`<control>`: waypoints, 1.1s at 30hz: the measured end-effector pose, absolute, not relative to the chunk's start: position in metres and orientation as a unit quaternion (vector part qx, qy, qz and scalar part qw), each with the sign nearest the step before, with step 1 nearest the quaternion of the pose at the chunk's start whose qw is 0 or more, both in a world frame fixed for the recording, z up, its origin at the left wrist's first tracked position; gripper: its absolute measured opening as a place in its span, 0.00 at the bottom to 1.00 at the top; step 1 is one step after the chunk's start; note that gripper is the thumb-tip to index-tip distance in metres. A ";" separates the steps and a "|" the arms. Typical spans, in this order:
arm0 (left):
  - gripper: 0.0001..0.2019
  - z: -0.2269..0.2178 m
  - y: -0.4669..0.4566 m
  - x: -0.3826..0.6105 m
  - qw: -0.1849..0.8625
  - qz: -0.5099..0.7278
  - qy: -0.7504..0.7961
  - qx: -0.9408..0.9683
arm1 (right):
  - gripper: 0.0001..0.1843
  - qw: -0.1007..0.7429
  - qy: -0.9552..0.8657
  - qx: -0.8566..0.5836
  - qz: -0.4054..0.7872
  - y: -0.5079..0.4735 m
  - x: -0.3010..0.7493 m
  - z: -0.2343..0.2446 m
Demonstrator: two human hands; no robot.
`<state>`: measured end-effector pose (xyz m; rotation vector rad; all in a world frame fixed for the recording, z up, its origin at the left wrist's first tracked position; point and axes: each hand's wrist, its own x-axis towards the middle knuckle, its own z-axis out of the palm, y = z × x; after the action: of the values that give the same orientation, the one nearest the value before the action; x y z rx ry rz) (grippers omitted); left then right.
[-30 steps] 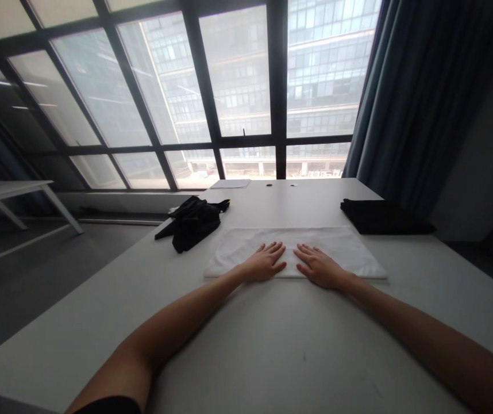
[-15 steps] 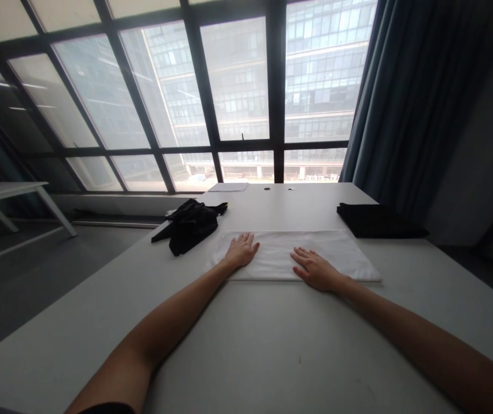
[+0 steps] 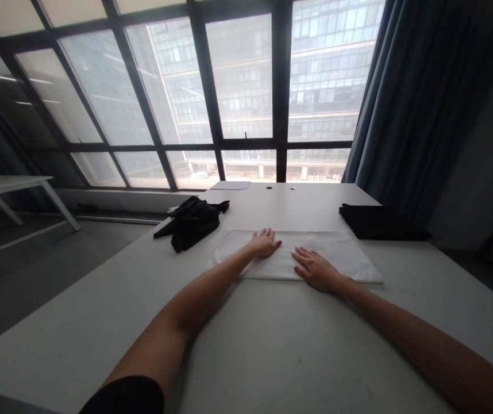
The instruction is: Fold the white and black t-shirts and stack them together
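My left grip (image 3: pixel 265 244) and right grip (image 3: pixel 316 270) lay spread palm-down on the folded white cloth (image 3: pixel 336 247) at twelve o'clock on the counter (image 3: pixel 246 339), seemingly to keep it flat, with folded black cloth (image 3: pixel 382 222) apart at one.

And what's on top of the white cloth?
On the white cloth lie the left hand and the right hand, palms down. The parts of the cloth behind the hands and left forearm are covered, so I can't see them.
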<state>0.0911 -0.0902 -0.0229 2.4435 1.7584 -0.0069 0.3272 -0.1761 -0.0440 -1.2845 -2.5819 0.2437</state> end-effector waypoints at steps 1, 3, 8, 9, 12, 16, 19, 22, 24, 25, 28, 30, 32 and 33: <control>0.36 -0.024 -0.086 0.097 0.064 0.001 0.589 0.805 | 0.34 0.125 -0.885 -0.440 0.084 -0.176 0.327 -0.044; 0.36 -0.028 -0.080 0.104 0.055 0.015 0.604 0.795 | 0.34 0.129 -0.886 -0.438 0.087 -0.177 0.327 -0.044; 0.34 -0.038 -0.080 0.110 0.022 0.070 0.617 0.784 | 0.34 0.131 -0.883 -0.438 0.109 -0.174 0.329 -0.043; 0.33 -0.038 -0.081 0.111 0.019 0.076 0.618 0.782 | 0.34 0.133 -0.880 -0.439 0.120 -0.172 0.329 -0.043; 0.31 -0.038 -0.084 0.117 0.023 0.093 0.597 0.796 | 0.33 0.154 -0.865 -0.453 0.148 -0.162 0.330 -0.044; 0.31 -0.041 -0.086 0.127 0.041 0.085 0.540 0.837 | 0.31 0.177 -0.843 -0.495 0.114 -0.141 0.320 -0.045; 0.32 -0.043 -0.086 0.130 0.043 0.070 0.538 0.839 | 0.30 0.153 -0.827 -0.533 0.088 -0.123 0.303 -0.044; 0.31 -0.043 -0.087 0.128 0.048 0.066 0.535 0.841 | 0.30 0.141 -0.823 -0.545 0.071 -0.104 0.283 -0.041; 0.30 -0.043 -0.087 0.126 0.051 0.065 0.529 0.845 | 0.30 0.141 -0.830 -0.536 0.068 -0.091 0.273 -0.040; 0.30 -0.042 -0.088 0.126 0.052 0.065 0.525 0.847 | 0.30 0.141 -0.833 -0.530 0.071 -0.086 0.271 -0.040; 0.30 -0.042 -0.088 0.126 0.051 0.069 0.525 0.847 | 0.30 0.138 -0.840 -0.520 0.071 -0.075 0.270 -0.045; 0.30 -0.044 -0.087 0.126 0.051 0.071 0.529 0.844 | 0.30 0.136 -0.839 -0.523 0.061 -0.072 0.275 -0.049; 0.30 -0.045 -0.086 0.127 0.047 0.072 0.531 0.843 | 0.29 0.128 -0.837 -0.529 0.051 -0.072 0.281 -0.053; 0.30 -0.046 -0.085 0.127 0.045 0.072 0.530 0.844 | 0.29 0.122 -0.836 -0.533 0.047 -0.073 0.284 -0.054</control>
<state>0.1265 -0.0854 -0.0459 2.5773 1.6200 0.2202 0.2842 -0.0730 -0.0544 -1.5544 -2.4402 0.1361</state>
